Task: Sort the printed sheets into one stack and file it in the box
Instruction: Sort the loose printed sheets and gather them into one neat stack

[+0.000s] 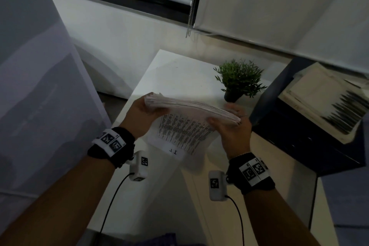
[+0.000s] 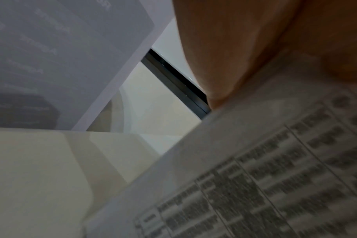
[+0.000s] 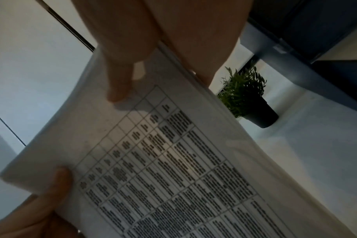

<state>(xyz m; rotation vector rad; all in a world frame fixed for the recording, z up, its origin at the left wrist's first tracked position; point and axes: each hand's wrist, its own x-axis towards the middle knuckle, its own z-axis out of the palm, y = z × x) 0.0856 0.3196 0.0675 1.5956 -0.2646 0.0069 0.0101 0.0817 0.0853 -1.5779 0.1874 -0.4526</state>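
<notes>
I hold a thick stack of printed sheets (image 1: 191, 109) on its long edge over the white table (image 1: 175, 70), the printed table on the front sheet facing me. My left hand (image 1: 144, 115) grips the stack's left end and my right hand (image 1: 233, 124) grips its right end. In the left wrist view the blurred printed sheet (image 2: 255, 177) fills the lower right under my left hand (image 2: 234, 48). The right wrist view shows the stack (image 3: 173, 161) with my right hand (image 3: 122, 64) on its top edge. The dark blue box (image 1: 289, 126) stands to the right, papers (image 1: 319, 102) inside it.
A small potted plant (image 1: 239, 80) stands on the table just behind my right hand and next to the box. A tall pale panel (image 1: 30, 66) rises at the left. Roller blinds (image 1: 279, 6) hang behind the table. Camera cables trail from both wrists.
</notes>
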